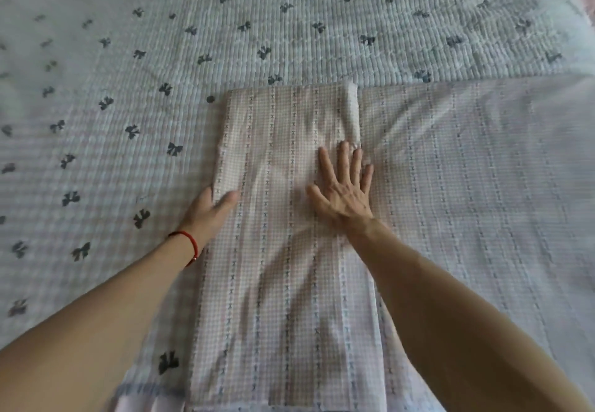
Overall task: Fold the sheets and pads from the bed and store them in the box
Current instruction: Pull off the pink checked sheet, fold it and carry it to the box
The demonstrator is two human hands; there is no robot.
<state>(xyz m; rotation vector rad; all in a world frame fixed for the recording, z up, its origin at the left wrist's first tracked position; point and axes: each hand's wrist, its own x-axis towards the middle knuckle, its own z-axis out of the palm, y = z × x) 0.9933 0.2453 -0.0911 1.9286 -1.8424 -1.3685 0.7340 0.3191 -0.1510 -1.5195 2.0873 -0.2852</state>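
A pink checked sheet [467, 167] with striped rows of small bows lies spread on the bed. Its left part is folded over into a long narrow panel [277, 250] running away from me. My right hand [346, 186] lies flat with fingers spread on the panel near its right fold edge. My left hand [211, 212], a red string on its wrist, holds the panel's left edge, thumb on top and fingers tucked under the fabric. The box is out of view.
Under the sheet lies a white quilted pad [225, 25] printed with dark bows, covering the bed to the left and far side. The bed's near edge runs along the bottom of the view.
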